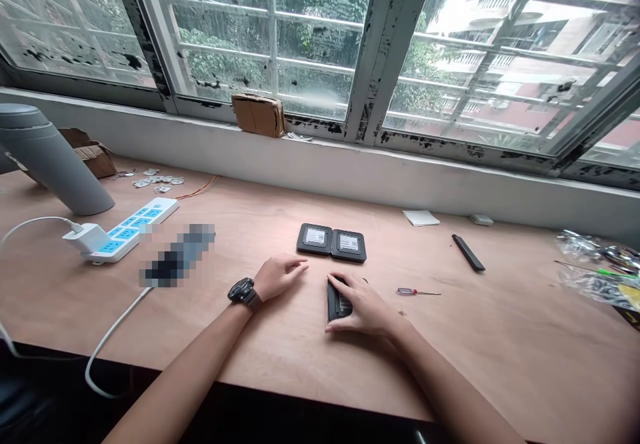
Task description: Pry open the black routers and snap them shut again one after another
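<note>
My right hand [361, 307] lies over a small black device [334, 301] on the wooden desk [280, 351], fingers curled around it. My left hand [277, 275], with a black watch on the wrist, rests on the desk just left of that device, fingers loosely extended and holding nothing. Two more black square devices [331, 242] with white labels lie side by side a little beyond both hands. A small screwdriver [417, 292] with a red and clear handle lies to the right of my right hand.
A white and blue power strip [131, 228] with a white plug and cable sits at left, near a grey stand [47, 161]. A black bar [468, 253], a white pad [421, 217] and plastic bags [597, 267] lie at right. A cardboard packet [259, 115] rests on the windowsill.
</note>
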`<state>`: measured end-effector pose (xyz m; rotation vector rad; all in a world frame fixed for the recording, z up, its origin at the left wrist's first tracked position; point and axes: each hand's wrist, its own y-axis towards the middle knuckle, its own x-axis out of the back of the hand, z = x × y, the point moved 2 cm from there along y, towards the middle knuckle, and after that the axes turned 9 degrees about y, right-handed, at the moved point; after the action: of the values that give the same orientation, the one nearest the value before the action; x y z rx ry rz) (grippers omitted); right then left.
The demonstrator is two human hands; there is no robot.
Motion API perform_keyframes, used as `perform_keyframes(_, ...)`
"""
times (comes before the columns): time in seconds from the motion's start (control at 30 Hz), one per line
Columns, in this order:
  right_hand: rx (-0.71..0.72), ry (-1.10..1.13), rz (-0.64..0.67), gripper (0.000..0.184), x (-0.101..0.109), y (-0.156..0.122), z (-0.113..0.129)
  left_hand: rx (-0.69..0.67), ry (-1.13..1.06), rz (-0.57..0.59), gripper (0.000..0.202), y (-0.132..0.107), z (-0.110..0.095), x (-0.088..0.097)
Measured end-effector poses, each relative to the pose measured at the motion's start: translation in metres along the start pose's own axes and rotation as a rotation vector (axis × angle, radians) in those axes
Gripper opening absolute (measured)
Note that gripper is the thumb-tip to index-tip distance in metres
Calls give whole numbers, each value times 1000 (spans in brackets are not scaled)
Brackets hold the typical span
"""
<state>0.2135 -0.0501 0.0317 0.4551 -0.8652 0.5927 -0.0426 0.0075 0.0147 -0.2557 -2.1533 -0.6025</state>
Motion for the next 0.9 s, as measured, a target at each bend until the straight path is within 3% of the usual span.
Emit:
perform_keyframes(0.1, 55, -9, -31, 112, 7, -3, -7, -18, 50, -23, 31, 1, -2, 5)
perform_keyframes(0.2, 83, -73, -112, 115, 19, -14, -19, -60, 121, -34, 28, -6, -16, 11)
perform_keyframes(0.3, 124, -174, -147, 119, 24, -33, -33, -187, 187, 0, 27, -28, -50, 7)
perform_keyframes(0.4, 162, -238, -99, 120, 21, -53, -40, -425, 323, 22, 31, -58, -92, -12)
perform_keyframes(0.5, 115, -237, -88, 122, 18, -64, -40, -352, 387, -21, 45, -78, -112, -29)
perform_keyframes(0.57, 89, -221, -80, 122, 17, -65, -39, -330, 404, -31, 48, -82, -114, -36)
perform_keyframes(0.77, 50, -163, 13, 111, 15, -63, -41, -554, 528, -26, 41, -83, -105, -51)
perform_keyframes(0.9, 34, -128, 64, 107, 13, -63, -45, -591, 605, -32, 39, -86, -105, -60)
